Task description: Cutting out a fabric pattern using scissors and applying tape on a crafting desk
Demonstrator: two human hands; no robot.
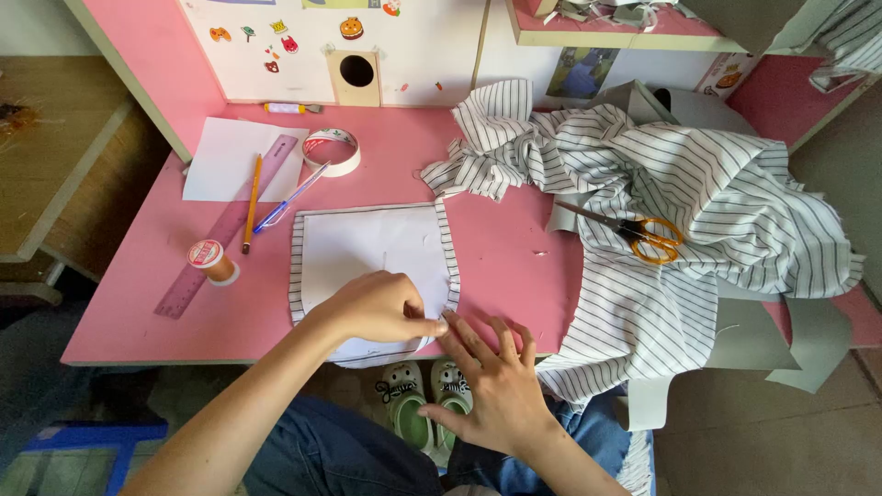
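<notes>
Near the front edge of the pink table (514, 276), a white paper pattern piece (363, 248) is laid on a striped fabric piece (447, 248), only a narrow striped border being shown around the paper. Both hands are placed at the lower right corner of this stack. The left hand (377, 308) is pressed down on the paper, fingers curled and bunched toward the right edge; whether something small is pinched between the fingertips cannot be told. The right hand (491, 377) is laid flat and open, fingers spread, fingertips touching the striped border just beside the left fingertips. Nothing is gripped by it.

The pattern's long axis is run away from the person, toward the back of the table; the stack lies ahead and slightly left of the hands. The left hand is the nearer one, resting on it, while the right is only at its edge.

Left of the stack, a pink ruler (225, 230), a pencil (251, 202), a blue pen (289, 197), an orange thread spool (211, 260), a tape roll (331, 150) and a white sheet (220, 156) are seen. To the right, a heap of striped cloth (698, 193) is piled, with yellow-handled scissors (643, 237) on top, well apart from the hands. Green slippers (423, 400) are visible below the table edge.
</notes>
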